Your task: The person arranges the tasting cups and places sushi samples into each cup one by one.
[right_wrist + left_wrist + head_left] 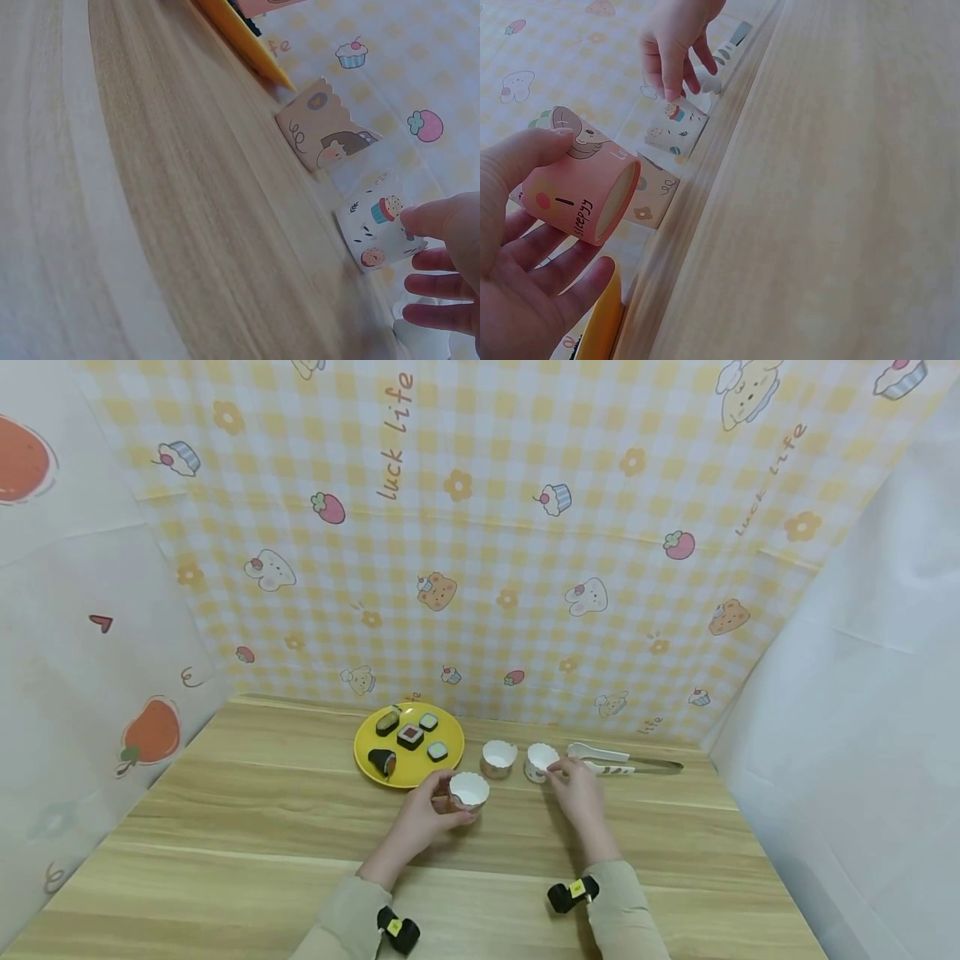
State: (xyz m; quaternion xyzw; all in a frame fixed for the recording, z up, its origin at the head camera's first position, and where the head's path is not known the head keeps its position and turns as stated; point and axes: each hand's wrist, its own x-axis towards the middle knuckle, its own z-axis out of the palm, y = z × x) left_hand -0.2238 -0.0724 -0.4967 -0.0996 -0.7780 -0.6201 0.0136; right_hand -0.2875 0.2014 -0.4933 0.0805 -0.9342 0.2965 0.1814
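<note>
My left hand (417, 823) holds a pink paper baking cup (589, 191) around its side, thumb on one side and fingers on the other. The cup is raised and stands upright in the head view. A white paper cup (377, 229) with a cupcake print stands on the table, and my right hand (581, 792) pinches its rim with the thumb and a finger; the other fingers are spread beyond it. Between the two hands, a little farther back, stands a tan paper cup (498, 762) with a wavy rim.
A yellow plate (407, 770) with several toy sushi pieces (410, 737) lies at the back left of the wooden table (300, 827). White-and-metal tongs (658, 766) lie right of the cups. A checked cloth (480, 552) hangs behind.
</note>
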